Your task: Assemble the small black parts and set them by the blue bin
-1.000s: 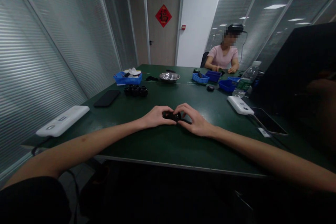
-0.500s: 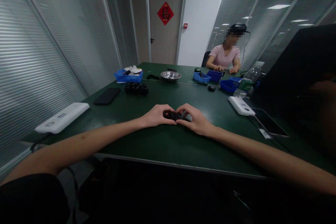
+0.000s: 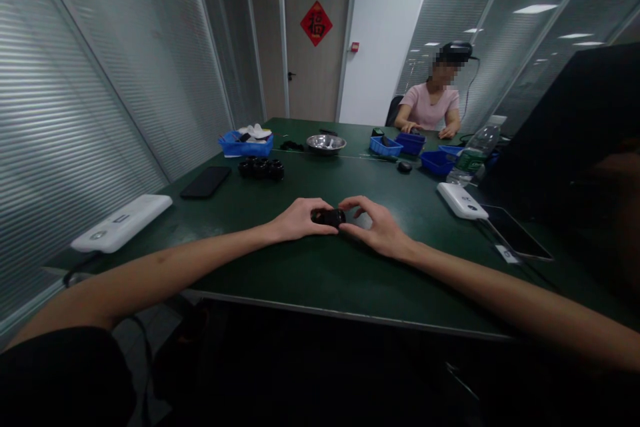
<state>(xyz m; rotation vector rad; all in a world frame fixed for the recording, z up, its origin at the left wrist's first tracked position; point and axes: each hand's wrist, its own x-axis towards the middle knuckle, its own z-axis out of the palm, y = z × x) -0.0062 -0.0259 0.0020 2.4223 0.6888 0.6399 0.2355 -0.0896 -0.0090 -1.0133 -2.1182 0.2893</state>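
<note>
A short black cylindrical part (image 3: 334,217), perhaps lens-like, lies level just above or on the table in front of me. My left hand (image 3: 303,219) is closed around its left end, with thumb and fingers on either side. My right hand (image 3: 376,227) is at the other end, its thumb and index finger curved and spread around the rim. The thumb tip is close to the near edge; whether it touches I cannot tell. Farther off to the left stands a group of several similar black round parts (image 3: 261,168).
On the green table (image 3: 300,273) are a black phone (image 3: 206,182), a white power bank (image 3: 123,222), a blue basket (image 3: 246,145), a metal bowl (image 3: 326,145) and another power bank (image 3: 461,201). A bottle (image 3: 473,153) stands at right. A person (image 3: 430,107) sits across, near blue bins (image 3: 437,163).
My right hand's index finger has lifted and its fingers have spread from the black part's right end, showing more of it. My left hand keeps its hold.
</note>
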